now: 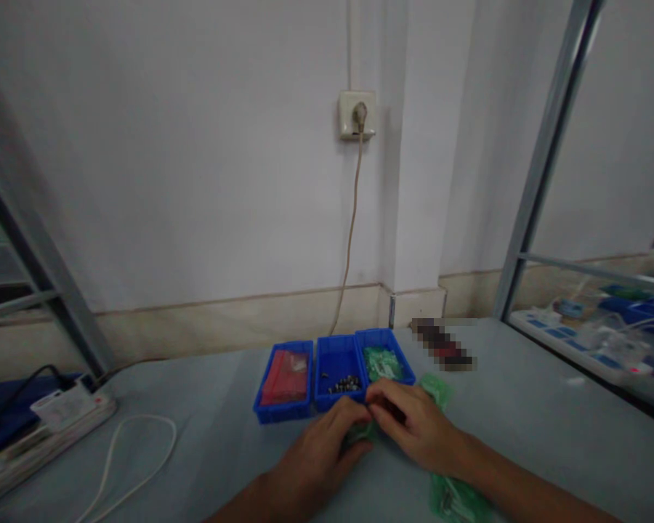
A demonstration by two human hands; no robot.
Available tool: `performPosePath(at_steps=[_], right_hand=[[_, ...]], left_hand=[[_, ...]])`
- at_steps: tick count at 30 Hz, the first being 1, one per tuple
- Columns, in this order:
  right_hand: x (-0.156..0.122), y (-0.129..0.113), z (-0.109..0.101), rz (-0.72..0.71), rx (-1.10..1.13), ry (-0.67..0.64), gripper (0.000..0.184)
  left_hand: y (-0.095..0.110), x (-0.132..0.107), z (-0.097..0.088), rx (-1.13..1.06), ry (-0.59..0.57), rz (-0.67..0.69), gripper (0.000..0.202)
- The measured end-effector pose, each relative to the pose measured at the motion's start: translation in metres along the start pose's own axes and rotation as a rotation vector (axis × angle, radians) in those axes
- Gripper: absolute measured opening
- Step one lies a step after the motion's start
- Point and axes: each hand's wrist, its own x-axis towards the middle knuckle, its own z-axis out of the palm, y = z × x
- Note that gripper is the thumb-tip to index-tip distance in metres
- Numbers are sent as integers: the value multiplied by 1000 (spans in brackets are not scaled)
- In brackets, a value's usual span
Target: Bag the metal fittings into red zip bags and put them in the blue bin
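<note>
My left hand (327,444) curls round a small green plastic bag (362,434), part of which shows between thumb and fingers. My right hand (414,420) is closed, its fingertips meeting those of the left just in front of the bins; what they pinch is hidden. Close ahead, the middle blue bin (335,354) contains several small dark metal parts (344,384). In the right blue bin (378,338) lie green packets (382,362). A red plastic bag (285,378) fills much of the left blue bin (277,415).
Green plastic (458,500) lies below my right forearm, with another piece (436,390) beyond the wrist. A white cable (142,465) loops on the table's left side. Power strips (43,461) and metal frame posts (545,160) flank the table. A wall socket (357,115) has a cord hanging down.
</note>
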Motion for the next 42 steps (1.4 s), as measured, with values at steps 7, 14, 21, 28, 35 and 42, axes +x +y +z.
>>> performPosePath(at_steps=[7,14,21,28,35,42], right_hand=[[1,-2,2,-15,-10,-1,13],[0,-2,4,-40,-33,100,20],[-2,-1,7,38,16,-5,11],[-2,-5,5,-49,2,-29,14],[-1,-9,5,-35,43,-7,10],[1,-13,2,-65,48,-21,14]], left_hand=[[-15,-2,9,-137,257,10,20],[-4,3,3,-100,302,-62,26],[6,4,-6,-98,247,-41,17],[11,5,-9,-88,194,-19,20],[12,3,-10,-38,185,33,21],[14,4,-11,-68,186,37,21]])
